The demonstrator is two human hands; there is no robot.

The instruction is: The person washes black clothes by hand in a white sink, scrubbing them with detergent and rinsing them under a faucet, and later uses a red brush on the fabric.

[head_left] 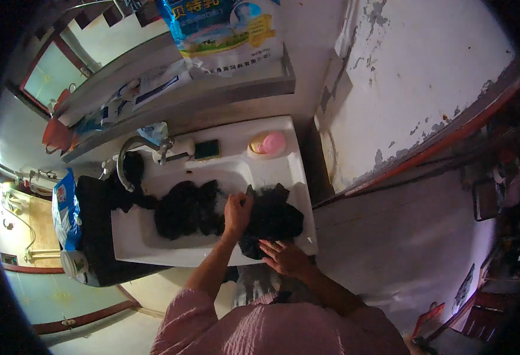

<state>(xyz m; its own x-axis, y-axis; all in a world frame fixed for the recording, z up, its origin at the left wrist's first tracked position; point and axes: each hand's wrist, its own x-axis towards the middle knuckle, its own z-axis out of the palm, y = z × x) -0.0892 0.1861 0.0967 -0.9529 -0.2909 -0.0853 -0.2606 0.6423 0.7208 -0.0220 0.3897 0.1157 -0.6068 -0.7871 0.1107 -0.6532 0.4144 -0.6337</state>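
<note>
A bunched black cloth [277,219] lies over the right side of the white sink [212,256], on its ribbed board part. My left hand [238,213] is closed in a fist at the cloth's left edge; what it grips is hidden, though a small greyish tip shows just above it. Flat on the cloth's near edge rests my right hand [282,257], its fingers spread. More dark wet cloth [186,210] fills the basin to the left, under the curved metal tap [131,145].
Behind the basin sit a dark green scouring pad [207,149] and a pink soap [273,142] in a dish. A large bag [230,35] stands on the ledge above. Left of the sink are a blue-white packet [65,210] and a white tub [74,264]. A peeling wall [414,89] rises at right.
</note>
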